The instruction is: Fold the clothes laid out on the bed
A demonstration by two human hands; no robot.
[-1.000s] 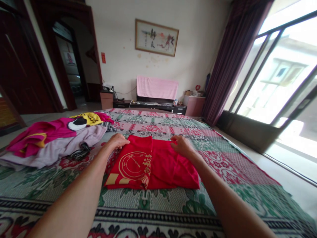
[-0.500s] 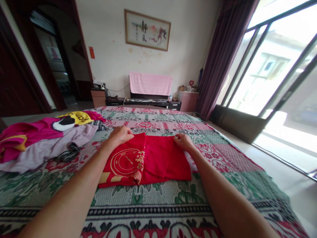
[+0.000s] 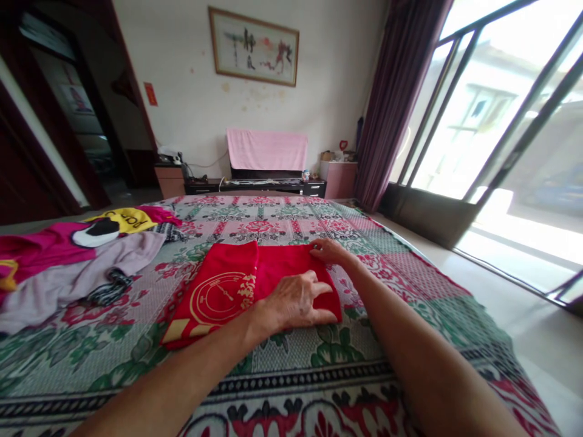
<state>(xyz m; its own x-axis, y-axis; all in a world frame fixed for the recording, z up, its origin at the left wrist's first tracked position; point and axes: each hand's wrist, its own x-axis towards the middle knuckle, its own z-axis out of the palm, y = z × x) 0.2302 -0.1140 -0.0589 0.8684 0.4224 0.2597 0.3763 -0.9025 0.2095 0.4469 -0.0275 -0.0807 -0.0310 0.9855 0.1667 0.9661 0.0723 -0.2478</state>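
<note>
Red cloth (image 3: 223, 267) is seemingly being folded towards the bed's (image 3: 273, 212) near edge, left hand (image 3: 298, 298) lying spread, right hand (image 3: 328, 250) apparently pinching its far corner, next needing matched grips.

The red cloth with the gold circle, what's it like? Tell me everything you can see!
The red cloth looks soft, like thin fabric. It lies folded on the flowery cover, with a straight edge running across its middle. Left of that edge is gold printing: rings with a pointer inside, like a dial, some writing, and gold patches at the near corner. The right part looks plain. The left hand rests on that part, and the right hand is at its far right corner.
</note>
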